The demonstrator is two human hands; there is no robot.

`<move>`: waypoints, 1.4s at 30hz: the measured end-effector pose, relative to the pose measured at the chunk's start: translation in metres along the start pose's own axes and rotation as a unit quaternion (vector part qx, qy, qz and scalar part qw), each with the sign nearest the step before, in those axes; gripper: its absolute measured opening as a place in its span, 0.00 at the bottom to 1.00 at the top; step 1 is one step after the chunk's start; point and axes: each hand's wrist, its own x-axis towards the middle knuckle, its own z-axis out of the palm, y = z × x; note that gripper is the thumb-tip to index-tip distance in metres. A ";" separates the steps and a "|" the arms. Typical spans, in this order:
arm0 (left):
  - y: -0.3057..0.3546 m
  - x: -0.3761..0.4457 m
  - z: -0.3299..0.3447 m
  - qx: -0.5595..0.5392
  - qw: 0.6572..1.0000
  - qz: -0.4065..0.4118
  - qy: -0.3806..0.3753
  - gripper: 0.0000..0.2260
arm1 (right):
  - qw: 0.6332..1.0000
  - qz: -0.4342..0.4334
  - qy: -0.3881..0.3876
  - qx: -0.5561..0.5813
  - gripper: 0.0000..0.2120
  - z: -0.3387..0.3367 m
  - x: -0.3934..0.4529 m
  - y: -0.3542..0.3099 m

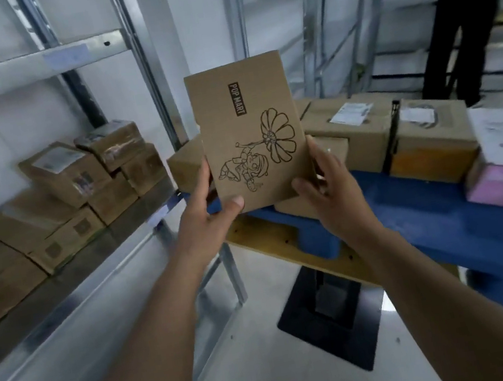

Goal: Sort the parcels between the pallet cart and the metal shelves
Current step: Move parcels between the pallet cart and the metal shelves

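I have the box [249, 134] up between both hands, printed face toward me. My left hand [210, 210] grips its lower left edge, thumb across the front; my right hand [328, 184] clasps the lower right edge, fingers curled behind. It looks light and stiff, plain dry cardboard, so holding the two side edges low down should do. Left of my left hand the shelf [70, 284] carries stacked parcels [77, 181]; beyond my right hand the cart [412, 214] bears more boxes.

A person in black [461, 25] stands behind.
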 end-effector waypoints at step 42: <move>-0.021 0.133 0.169 0.369 0.839 0.180 -0.358 0.31 | 0.941 0.297 0.135 -0.091 0.23 -0.091 -0.025 0.103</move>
